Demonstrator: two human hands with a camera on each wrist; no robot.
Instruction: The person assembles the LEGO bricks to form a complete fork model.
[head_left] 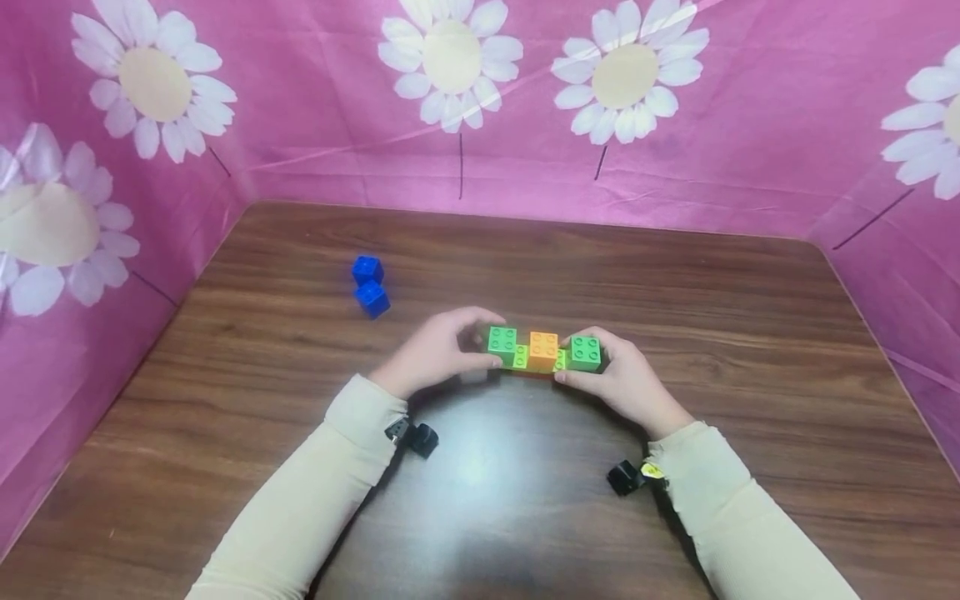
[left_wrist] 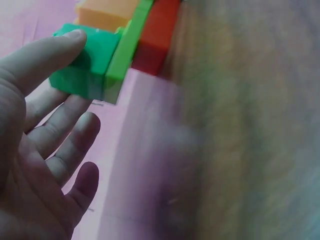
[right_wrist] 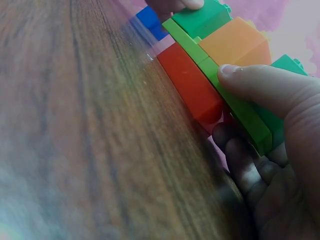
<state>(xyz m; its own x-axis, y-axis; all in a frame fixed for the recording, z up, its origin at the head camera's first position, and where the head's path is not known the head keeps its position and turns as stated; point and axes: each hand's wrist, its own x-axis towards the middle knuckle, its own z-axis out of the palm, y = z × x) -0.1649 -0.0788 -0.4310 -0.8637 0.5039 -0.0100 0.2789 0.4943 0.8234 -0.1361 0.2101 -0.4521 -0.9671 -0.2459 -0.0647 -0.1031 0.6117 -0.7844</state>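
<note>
A structure of toy building bricks sits between the two hands in the head view. On top are a left green brick [head_left: 502, 340], an orange brick [head_left: 543, 350] and a right green brick [head_left: 585, 353]. They stand spaced apart on a thin light-green layer [right_wrist: 240, 112], and a red brick [right_wrist: 187, 82] is beneath its middle. My left hand [head_left: 438, 346] pinches the left green brick, thumb on the near face and fingers behind. With its thumb on the light-green layer's near edge, my right hand [head_left: 633, 383] grips the right end, its fingers reaching around the far side and underneath.
Two blue bricks [head_left: 367, 270] lie close together on the wooden table [head_left: 225, 333], farther back to the left. Pink cloth [head_left: 315, 108] with printed daisies borders the back and sides. A small black wrist camera [head_left: 423, 440] hangs at the left sleeve, another [head_left: 622, 477] at the right.
</note>
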